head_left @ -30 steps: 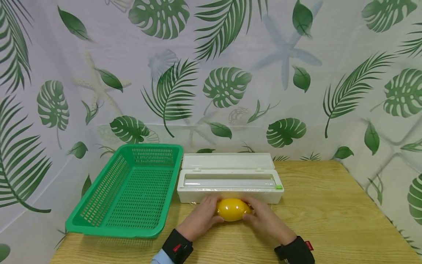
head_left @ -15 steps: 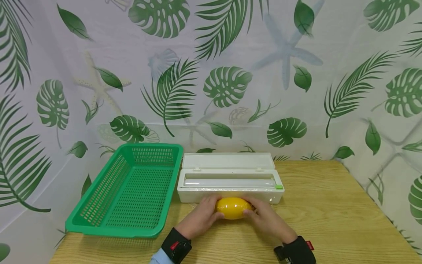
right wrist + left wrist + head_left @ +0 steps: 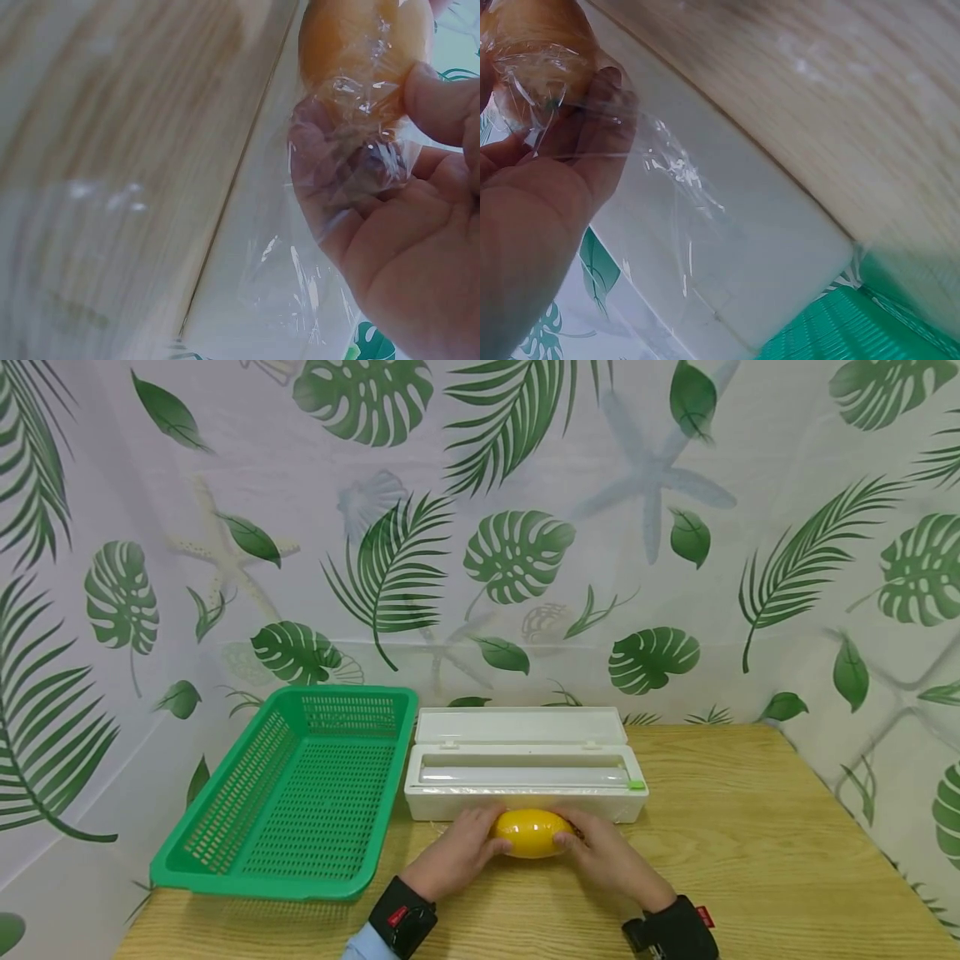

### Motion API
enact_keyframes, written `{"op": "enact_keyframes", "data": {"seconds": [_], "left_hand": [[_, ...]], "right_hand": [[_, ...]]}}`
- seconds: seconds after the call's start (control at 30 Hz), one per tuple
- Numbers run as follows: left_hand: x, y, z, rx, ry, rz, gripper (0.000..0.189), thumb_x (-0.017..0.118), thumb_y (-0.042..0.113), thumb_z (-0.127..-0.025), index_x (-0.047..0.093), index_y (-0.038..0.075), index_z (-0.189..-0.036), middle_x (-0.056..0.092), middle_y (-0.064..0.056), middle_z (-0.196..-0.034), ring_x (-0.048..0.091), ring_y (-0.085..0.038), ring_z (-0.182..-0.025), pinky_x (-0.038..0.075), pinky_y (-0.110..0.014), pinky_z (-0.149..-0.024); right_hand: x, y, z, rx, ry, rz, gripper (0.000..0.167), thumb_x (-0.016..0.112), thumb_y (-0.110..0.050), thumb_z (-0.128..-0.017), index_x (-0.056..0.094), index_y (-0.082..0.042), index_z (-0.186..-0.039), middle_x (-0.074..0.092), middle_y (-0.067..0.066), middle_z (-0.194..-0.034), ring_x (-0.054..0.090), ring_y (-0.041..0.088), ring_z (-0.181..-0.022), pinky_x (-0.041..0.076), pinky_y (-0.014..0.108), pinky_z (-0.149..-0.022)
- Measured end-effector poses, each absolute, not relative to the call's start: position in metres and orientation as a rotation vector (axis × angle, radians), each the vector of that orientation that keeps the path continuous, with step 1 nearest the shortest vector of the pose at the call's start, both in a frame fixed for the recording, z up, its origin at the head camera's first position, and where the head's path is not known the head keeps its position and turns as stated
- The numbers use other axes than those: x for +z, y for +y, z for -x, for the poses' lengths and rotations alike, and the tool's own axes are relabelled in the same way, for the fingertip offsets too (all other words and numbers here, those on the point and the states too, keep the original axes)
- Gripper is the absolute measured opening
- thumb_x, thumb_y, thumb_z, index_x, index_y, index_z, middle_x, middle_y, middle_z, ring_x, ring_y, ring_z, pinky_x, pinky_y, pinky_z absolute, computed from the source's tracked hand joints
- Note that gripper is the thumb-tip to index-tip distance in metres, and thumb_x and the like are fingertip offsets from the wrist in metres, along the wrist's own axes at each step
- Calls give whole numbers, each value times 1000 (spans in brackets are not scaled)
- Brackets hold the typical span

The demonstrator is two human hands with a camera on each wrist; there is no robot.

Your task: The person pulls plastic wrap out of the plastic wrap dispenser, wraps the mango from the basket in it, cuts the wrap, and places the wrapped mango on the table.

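A smooth yellow oval fruit (image 3: 534, 833), its exact kind unclear, is wrapped in clear cling film (image 3: 682, 169). My left hand (image 3: 461, 852) holds its left end, and my right hand (image 3: 609, 860) holds the right end, thumbs on the near side. Film gathers in wrinkles round the fruit's ends and between the fingers in both wrist views. Loose film (image 3: 304, 292) trails past the right hand. Just behind the fruit stands a white cling film dispenser (image 3: 442, 808), its lid (image 3: 517, 727) raised and a film roll (image 3: 517, 774) inside.
A green plastic basket (image 3: 393, 768) with slotted sides sits left of the dispenser. Under everything lies a wood-grain table (image 3: 750, 843). A leaf-patterned cloth (image 3: 570, 677) covers the wall behind. A small green slider (image 3: 636, 785) is at the dispenser's right end.
Both hands keep hold of the fruit in nearly the same place. The fruit has turned slightly and shifted a little away, towards the dispenser.
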State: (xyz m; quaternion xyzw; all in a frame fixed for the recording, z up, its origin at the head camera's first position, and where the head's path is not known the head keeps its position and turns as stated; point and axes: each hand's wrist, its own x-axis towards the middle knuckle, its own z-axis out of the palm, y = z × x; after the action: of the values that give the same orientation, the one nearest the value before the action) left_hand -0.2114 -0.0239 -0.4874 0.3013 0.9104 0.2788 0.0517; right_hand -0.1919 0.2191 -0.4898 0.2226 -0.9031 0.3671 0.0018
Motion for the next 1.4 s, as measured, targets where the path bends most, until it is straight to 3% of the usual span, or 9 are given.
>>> {"op": "enact_keyframes", "data": {"seconds": [0.27, 0.53, 1.0, 1.17, 1.4], "left_hand": [[-489, -23, 212, 806, 2777, -932, 49, 56, 34, -99, 51, 4, -138, 59, -10, -130, 55, -20, -117, 46, -37, -102], [-494, -22, 213, 734, 2810, -996, 43, 56, 32, -100, 54, 6, -133, 60, -6, -118, 53, -14, -104, 48, -32, -93], [-490, -22, 205, 683, 2823, -937, 55, 52, 34, -102, 42, 3, -146, 48, -19, -138, 50, -27, -125, 44, -42, -105], [-488, -22, 203, 697, 2861, -923, 53, 56, 34, -100, 47, 5, -144, 44, -18, -137, 50, -29, -122, 48, -42, -101], [-488, -25, 203, 723, 2823, -915, 62, 61, 43, -97, 46, 8, -146, 45, -15, -136, 51, -23, -117, 49, -39, -98]], "right_hand": [[-489, 219, 192, 1134, -2866, -689, 37, 53, -18, -101, 57, 5, -129, 65, 14, -122, 62, 27, -109, 51, 43, -93], [-489, 218, 192, 1144, -2899, -666, 36, 54, -15, -101, 57, 5, -130, 64, 15, -123, 60, 28, -112, 50, 46, -94], [-491, 218, 192, 1271, -2854, -607, 35, 59, -13, -98, 52, 4, -128, 58, 17, -123, 59, 29, -111, 50, 41, -93], [-491, 219, 192, 1256, -2850, -643, 31, 58, -14, -99, 55, 3, -124, 61, 13, -118, 60, 25, -107, 51, 35, -90], [-488, 220, 191, 1287, -2876, -631, 34, 57, -17, -100, 56, 2, -127, 62, 12, -121, 59, 25, -110, 49, 42, -95]]}}
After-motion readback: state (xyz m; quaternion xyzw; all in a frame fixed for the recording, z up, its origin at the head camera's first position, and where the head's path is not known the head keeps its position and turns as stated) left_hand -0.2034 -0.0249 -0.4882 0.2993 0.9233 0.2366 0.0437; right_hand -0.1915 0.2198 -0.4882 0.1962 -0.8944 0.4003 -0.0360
